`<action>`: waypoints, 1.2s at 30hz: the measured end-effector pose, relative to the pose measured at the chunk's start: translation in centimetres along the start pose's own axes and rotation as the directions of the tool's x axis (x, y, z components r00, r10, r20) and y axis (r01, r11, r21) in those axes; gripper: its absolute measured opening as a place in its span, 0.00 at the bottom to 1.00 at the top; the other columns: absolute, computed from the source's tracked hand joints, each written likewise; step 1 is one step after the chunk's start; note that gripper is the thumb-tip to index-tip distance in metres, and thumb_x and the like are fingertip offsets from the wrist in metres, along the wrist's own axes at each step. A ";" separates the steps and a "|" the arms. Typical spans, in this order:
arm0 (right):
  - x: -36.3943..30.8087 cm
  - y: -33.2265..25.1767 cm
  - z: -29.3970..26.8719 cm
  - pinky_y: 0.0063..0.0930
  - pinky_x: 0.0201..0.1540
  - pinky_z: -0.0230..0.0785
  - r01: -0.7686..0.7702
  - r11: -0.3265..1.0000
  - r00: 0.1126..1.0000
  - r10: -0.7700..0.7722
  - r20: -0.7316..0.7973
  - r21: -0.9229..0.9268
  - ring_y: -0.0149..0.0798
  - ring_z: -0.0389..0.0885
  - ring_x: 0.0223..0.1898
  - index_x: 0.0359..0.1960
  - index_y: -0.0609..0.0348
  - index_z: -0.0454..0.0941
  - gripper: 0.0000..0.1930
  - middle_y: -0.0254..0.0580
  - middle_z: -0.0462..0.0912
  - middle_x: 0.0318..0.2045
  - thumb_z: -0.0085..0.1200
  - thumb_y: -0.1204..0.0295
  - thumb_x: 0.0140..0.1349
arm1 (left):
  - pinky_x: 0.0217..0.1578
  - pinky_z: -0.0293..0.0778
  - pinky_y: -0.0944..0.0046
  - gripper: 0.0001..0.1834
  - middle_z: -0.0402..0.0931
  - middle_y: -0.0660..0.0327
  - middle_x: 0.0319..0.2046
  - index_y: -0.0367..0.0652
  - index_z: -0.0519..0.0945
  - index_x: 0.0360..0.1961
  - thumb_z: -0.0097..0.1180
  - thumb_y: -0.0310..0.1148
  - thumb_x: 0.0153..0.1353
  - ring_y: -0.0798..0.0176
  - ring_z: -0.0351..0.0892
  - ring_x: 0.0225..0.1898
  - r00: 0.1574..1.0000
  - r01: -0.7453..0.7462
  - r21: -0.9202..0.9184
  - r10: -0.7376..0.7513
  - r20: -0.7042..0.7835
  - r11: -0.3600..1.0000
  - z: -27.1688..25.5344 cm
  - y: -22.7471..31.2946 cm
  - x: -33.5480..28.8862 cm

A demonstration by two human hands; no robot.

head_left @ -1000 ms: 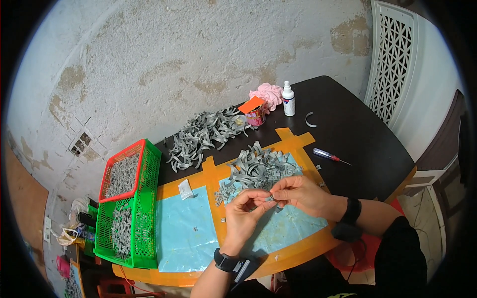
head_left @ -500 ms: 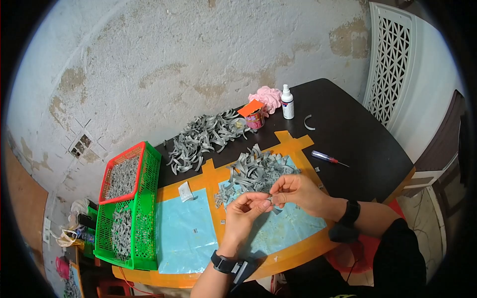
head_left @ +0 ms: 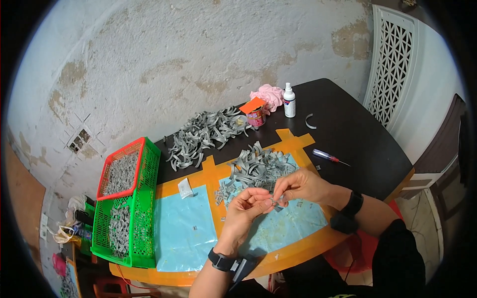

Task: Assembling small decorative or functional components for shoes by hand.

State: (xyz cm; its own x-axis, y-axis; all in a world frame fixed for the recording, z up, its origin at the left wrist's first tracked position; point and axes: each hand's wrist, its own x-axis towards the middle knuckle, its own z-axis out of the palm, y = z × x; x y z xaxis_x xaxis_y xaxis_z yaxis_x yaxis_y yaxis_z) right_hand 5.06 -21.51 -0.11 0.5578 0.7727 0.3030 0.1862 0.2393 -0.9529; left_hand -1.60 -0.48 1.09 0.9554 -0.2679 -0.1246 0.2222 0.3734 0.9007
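Observation:
My left hand (head_left: 243, 212) and my right hand (head_left: 301, 187) meet over the right-hand blue sheet (head_left: 268, 243). Fingertips of both are pinched together on a small grey strip (head_left: 278, 208), mostly covered by the fingers; its lower end pokes out beneath them. Just beyond my hands lies a heap of curved grey strips (head_left: 253, 166), with many short grey pieces (head_left: 228, 189) along its near left side. A second, larger heap of curved grey strips (head_left: 202, 138) lies farther back on the dark table (head_left: 343, 116).
On the left stand a green basket (head_left: 144, 223) and a red-rimmed basket (head_left: 139, 171), both containing grey pieces. Toward the back are a printed can (head_left: 256, 118), pink cloth (head_left: 268, 94) and white spray bottle (head_left: 289, 103). A screwdriver (head_left: 328, 156) lies right. Orange tape (head_left: 210, 185) borders the sheets.
My right hand's fingers have shifted slightly around the grey strip, and more of its lower end shows. The view has tilted a little; the piles and baskets stay put.

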 end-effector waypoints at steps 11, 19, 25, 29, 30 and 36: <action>-0.1 -2.2 0.3 0.25 0.39 0.75 -0.371 0.900 0.922 0.386 -0.024 0.229 0.34 0.82 0.32 0.38 0.65 0.76 0.05 0.42 0.81 0.30 0.52 0.77 0.63 | 0.40 0.79 0.70 0.10 0.79 0.62 0.35 0.40 0.75 0.41 0.57 0.19 0.58 0.69 0.80 0.36 1.000 0.007 -0.029 -0.007 0.009 1.000 -0.6 -0.7 0.0; -0.2 -2.8 0.2 0.25 0.39 0.76 -0.420 0.840 0.908 0.392 0.149 0.345 0.34 0.82 0.34 0.38 0.64 0.75 0.06 0.43 0.81 0.32 0.54 0.75 0.62 | 0.40 0.76 0.72 0.07 0.78 0.64 0.33 0.41 0.74 0.38 0.56 0.20 0.59 0.70 0.79 0.35 0.997 0.012 -0.064 -0.007 0.081 0.998 -0.1 -0.7 -0.1; 0.0 -2.9 0.0 0.24 0.40 0.76 -0.467 0.866 0.884 0.450 0.129 0.178 0.34 0.82 0.35 0.38 0.66 0.75 0.08 0.43 0.81 0.34 0.56 0.73 0.61 | 0.40 0.75 0.73 0.07 0.77 0.64 0.35 0.42 0.73 0.37 0.54 0.20 0.60 0.70 0.78 0.37 0.994 0.056 -0.082 -0.047 0.103 0.995 0.0 -0.7 -0.2; -0.2 -2.7 0.2 0.23 0.39 0.76 -0.445 0.863 0.894 0.442 0.067 0.241 0.34 0.83 0.34 0.37 0.67 0.75 0.08 0.43 0.81 0.33 0.56 0.75 0.60 | 0.41 0.75 0.72 0.07 0.76 0.63 0.36 0.43 0.72 0.35 0.54 0.19 0.60 0.70 0.78 0.37 0.991 0.089 -0.127 -0.076 0.110 0.988 0.3 -0.5 -0.4; -0.2 -2.6 0.2 0.23 0.39 0.76 -0.445 0.863 0.894 0.442 0.066 0.241 0.34 0.83 0.34 0.37 0.67 0.75 0.08 0.43 0.81 0.33 0.56 0.75 0.60 | 0.41 0.75 0.71 0.08 0.76 0.63 0.36 0.43 0.71 0.34 0.55 0.19 0.60 0.69 0.78 0.38 0.989 0.099 -0.140 -0.082 0.120 0.985 0.3 -0.5 -0.4; -0.4 -2.1 0.3 0.23 0.39 0.75 -0.415 0.873 0.907 0.419 0.042 0.255 0.34 0.83 0.34 0.37 0.67 0.75 0.08 0.43 0.81 0.32 0.56 0.74 0.60 | 0.42 0.73 0.73 0.06 0.75 0.64 0.37 0.43 0.72 0.34 0.55 0.20 0.60 0.72 0.75 0.37 0.988 0.086 -0.130 -0.067 0.140 0.988 0.2 -1.0 -0.3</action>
State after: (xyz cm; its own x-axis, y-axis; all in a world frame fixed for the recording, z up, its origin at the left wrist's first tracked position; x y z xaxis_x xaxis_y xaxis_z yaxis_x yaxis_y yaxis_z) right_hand 4.26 -22.14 1.77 0.5500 0.8258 -0.1244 -0.2754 0.0387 -0.9605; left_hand -2.18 -0.93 0.34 0.9016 -0.4140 -0.1255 0.3268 0.4617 0.8246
